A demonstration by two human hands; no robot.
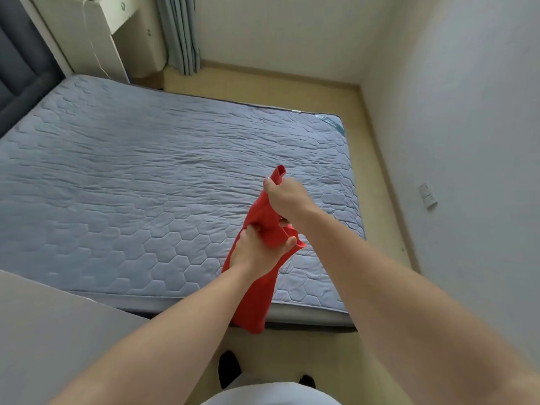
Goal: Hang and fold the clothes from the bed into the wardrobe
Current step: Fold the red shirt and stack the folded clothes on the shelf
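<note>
Starting far left: dark padded headboard [17, 71] runs along the top-left edge. Below it, in the lower-left corner, a flat grey surface [58, 331]; cannot tell what it belongs to. A white cabinet [96, 39] stands beside the headboard, with a grey-blue curtain [181, 33] hanging just to its right, down to the floor.

The bed [131, 171] fills the middle of the view. It has a blue-grey quilted cover in a hexagon pattern, wrinkled across the centre, with nothing lying on it.

Left forearm comes in from the bottom left. The left hand [257, 252] grips the red garment [257, 302] at about its middle, fingers [251, 229] curled into the cloth and the thumb pressed on the right side of the bunch.

The garment is held in the air over the near right part of the bed, bunched into a long strip. Its lower end hangs past the bed's near edge, above the floor and clear of the cover.

The right hand [287, 200] sits higher and just right of the left, closed round the garment's upper part. A short red end sticks up above the fist. Right forearm enters from the bottom right.

Pale wood floor [377, 171] runs along the bed's right side. On the light wall [467, 112] beyond it, a white socket plate [428, 195] sits low.
</note>
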